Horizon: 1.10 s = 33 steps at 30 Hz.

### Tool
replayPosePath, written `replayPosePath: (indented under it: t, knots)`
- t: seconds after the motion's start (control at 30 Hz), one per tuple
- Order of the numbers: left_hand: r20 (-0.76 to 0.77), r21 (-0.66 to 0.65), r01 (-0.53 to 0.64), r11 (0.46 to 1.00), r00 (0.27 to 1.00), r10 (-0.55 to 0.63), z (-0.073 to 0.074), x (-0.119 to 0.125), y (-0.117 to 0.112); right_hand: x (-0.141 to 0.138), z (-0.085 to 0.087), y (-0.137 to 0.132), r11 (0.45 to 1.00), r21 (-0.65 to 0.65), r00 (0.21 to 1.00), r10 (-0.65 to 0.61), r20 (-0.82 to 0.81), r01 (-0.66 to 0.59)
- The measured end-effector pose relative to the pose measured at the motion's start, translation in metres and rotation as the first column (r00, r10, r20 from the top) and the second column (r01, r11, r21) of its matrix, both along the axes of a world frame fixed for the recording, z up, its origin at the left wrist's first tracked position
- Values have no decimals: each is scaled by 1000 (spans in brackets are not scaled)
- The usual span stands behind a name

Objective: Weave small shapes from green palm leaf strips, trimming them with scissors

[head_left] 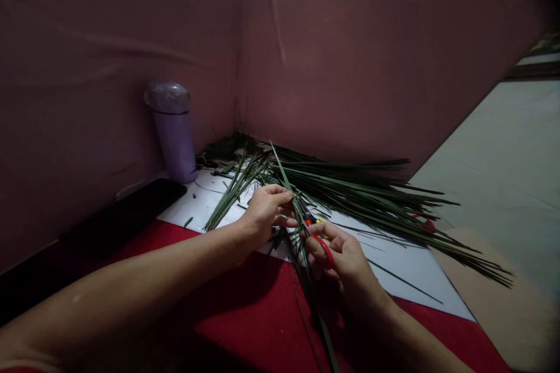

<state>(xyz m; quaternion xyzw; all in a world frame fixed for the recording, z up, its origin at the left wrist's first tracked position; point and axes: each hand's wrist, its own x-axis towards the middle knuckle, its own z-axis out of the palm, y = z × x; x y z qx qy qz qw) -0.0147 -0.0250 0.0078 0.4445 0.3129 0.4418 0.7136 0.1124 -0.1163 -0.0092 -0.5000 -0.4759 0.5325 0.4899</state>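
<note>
My left hand [269, 213] pinches a long, narrow green leaf [280, 164] between thumb and fingers, its pointed tip rising away from me. The leaf's lower part runs down past my wrists toward the red cloth. In my right hand [343, 253] is a pair of scissors [325, 255] with red handles, the fingers curled round the loops. The scissors' blades point up along the leaf, close to my left fingertips; I cannot tell how far apart they are. Behind my hands a large bundle of long green leaves [363, 189] spreads to the right.
A smaller leaf bunch [227, 198] and scraps lie on the white sheet [406, 274], which rests on red cloth [245, 309]. At the back left stands a purple tumbler [175, 143] beside a dark flat object [144, 207]. Pink fabric-like walls [341, 70] enclose the corner.
</note>
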Motion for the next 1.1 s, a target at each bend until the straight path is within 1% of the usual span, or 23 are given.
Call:
replayPosePath:
  t: [0.1,0.23,0.33,0.5,0.7,0.97,1.1]
  knots:
    - [7,5,-3,1000,1000,3,0,0,-1,-3,3,-1,1000,-5,1000,-7,8,7]
    - [6,-2,-11,1000,1000,11,-1,0,0,-5,5,-2,1000,-1,999,-29,-36,29]
    - [5,-7,-10,1000,1000,10,0,0,0,-5,5,-2,999,6,997,-39,-60,39]
    - [5,-2,8,1000,1000,-8,0,1,-2,-5,3,-1,999,-1,997,-49,-54,49]
    - [14,-19,6,1000,1000,-6,0,1,-3,-6,0,-1,998,5,993,-57,-104,58]
    - [13,-12,-13,1000,1000,14,1,0,2,-6,4,-1,999,-19,994,-46,-104,44]
    - [23,1,-26,1000,999,26,2,0,1,-6,4,-1,998,-30,994,-55,-96,53]
